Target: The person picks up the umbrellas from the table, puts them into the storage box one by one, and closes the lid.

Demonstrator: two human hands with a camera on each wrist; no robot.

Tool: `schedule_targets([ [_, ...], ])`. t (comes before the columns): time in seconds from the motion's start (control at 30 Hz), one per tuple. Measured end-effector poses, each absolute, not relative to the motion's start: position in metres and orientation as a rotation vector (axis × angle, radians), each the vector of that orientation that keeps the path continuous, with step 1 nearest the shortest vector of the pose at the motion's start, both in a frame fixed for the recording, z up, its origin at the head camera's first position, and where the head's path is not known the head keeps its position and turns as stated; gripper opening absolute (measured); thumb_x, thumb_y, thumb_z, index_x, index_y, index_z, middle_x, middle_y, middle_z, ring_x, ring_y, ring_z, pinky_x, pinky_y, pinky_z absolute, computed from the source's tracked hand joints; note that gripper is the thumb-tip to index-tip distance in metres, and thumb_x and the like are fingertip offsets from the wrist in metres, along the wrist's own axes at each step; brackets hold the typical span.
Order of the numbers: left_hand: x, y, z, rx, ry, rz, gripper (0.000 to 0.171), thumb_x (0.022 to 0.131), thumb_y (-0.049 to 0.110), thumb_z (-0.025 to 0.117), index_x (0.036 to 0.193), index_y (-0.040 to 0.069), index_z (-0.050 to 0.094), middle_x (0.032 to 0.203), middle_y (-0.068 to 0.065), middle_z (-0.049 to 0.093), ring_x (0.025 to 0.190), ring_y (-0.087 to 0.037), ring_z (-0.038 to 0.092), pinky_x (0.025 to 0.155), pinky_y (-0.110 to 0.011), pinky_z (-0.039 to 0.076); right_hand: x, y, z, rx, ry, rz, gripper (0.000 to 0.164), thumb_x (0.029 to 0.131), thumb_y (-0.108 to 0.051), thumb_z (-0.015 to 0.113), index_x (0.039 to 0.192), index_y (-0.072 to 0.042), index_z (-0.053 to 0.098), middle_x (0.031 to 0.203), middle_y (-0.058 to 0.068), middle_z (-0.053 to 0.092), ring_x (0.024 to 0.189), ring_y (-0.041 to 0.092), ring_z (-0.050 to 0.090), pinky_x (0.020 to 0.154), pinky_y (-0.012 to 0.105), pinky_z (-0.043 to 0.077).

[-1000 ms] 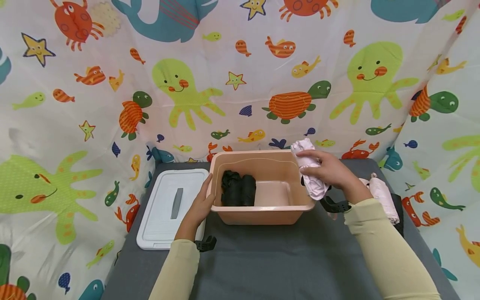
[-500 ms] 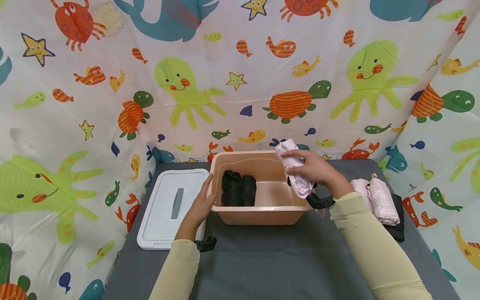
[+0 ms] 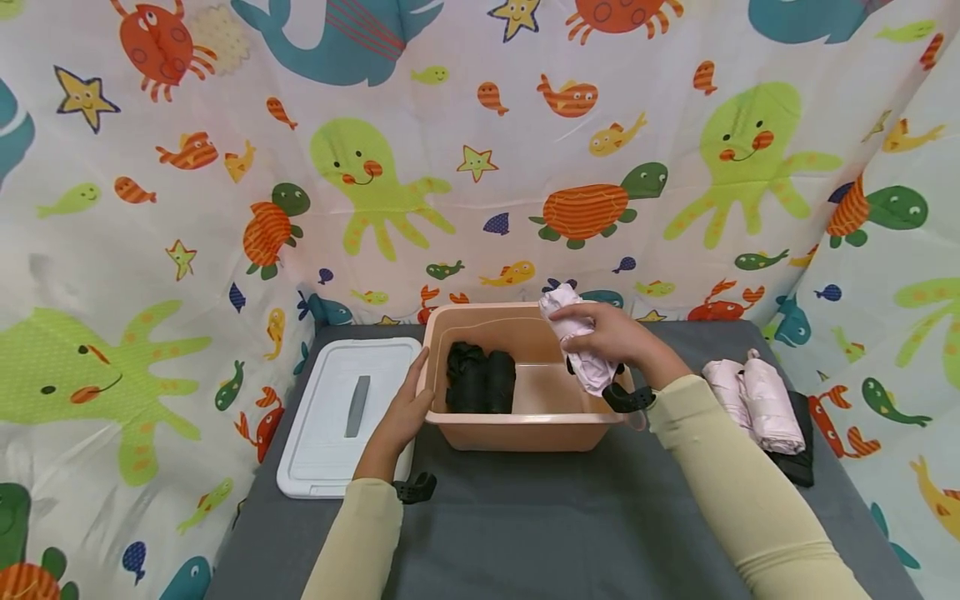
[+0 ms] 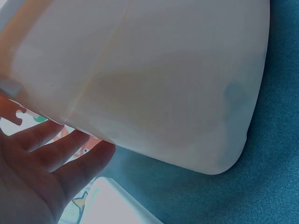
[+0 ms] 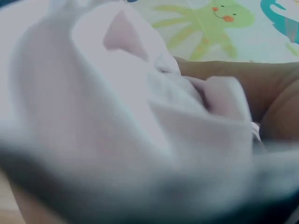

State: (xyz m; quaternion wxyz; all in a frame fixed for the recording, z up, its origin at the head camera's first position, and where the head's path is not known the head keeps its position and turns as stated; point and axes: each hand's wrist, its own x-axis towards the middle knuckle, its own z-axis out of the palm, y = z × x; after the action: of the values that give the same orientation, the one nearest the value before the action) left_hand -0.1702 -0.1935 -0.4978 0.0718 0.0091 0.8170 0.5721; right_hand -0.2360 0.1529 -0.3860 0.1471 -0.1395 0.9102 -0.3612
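Holding, right hand [image 3: 626, 337]: one pink roll [image 3: 596, 372], your fingers curled round it. The roll tilts, far end leaning left, over the right part of the bin [image 3: 517, 433]; whether it touches the wall, you cannot tell.

Left hand [image 3: 405, 417]: extended fingers against the bin's left end, clasping nothing that shows, apparently to steady it.

Bin contents: two black rolls [image 3: 500, 382], side by side in the left half. Bare floor to their right.

Left of bin: white lid [image 3: 330, 450], lying flat, grey handle [image 3: 357, 407] up.

Right of bin, well apart: two more pink rolls [image 3: 771, 408], side by side; a black cloth [image 3: 798, 433] just beside the nearer one, perhaps partly under it.

Beneath all: grey table [image 3: 525, 525]. Behind: printed curtain [image 3: 495, 275].

Step in hand, as judged: packing the bin, with this roll at the point of going in.

Next move, as judged: you need to lower the roll onto the bare floor, turn it in line with the black pair, clear the right wall, then let go. Light left-hand pressure should suffice.
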Motion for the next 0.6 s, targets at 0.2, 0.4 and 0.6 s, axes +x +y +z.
schedule_targets([
  [0.2, -0.173, -0.194, -0.504, 0.030, 2.476, 1.720, 0.071, 0.092, 0.016, 0.039, 0.152, 0.046, 0.015, 0.163, -0.001, 0.016, 0.146, -0.034, 0.024, 0.110, -0.064, 0.027, -0.239, 0.151, -0.386, -0.487, 2.653, -0.924, 0.046, 0.084, -0.022, 0.072, 0.129, -0.028, 0.063, 0.143, 0.015, 0.047, 0.076, 0.023, 0.060, 0.061, 0.030, 0.050],
  [0.4, -0.173, -0.194, -0.505, 0.015, 2.479, 1.707, 0.070, 0.093, 0.018, 0.039, 0.151, 0.048, 0.015, 0.162, 0.000, 0.017, 0.146, -0.033, 0.025, 0.109, -0.065, 0.027, -0.241, 0.146, -0.385, -0.495, 2.571, -0.884, 0.047, 0.085, -0.023, 0.071, 0.131, -0.029, 0.062, 0.146, 0.015, 0.041, 0.086, 0.026, 0.060, 0.065, 0.030, 0.055],
  [0.6, -0.173, -0.193, -0.505, 0.009, 2.485, 1.711, 0.070, 0.092, 0.017, 0.038, 0.151, 0.048, 0.015, 0.162, 0.000, 0.017, 0.145, -0.034, 0.027, 0.109, -0.064, 0.029, -0.246, 0.139, -0.390, -0.503, 2.536, -0.847, 0.047, 0.085, -0.022, 0.071, 0.130, -0.030, 0.063, 0.133, 0.019, 0.051, 0.085, 0.026, 0.060, 0.065, 0.029, 0.054],
])
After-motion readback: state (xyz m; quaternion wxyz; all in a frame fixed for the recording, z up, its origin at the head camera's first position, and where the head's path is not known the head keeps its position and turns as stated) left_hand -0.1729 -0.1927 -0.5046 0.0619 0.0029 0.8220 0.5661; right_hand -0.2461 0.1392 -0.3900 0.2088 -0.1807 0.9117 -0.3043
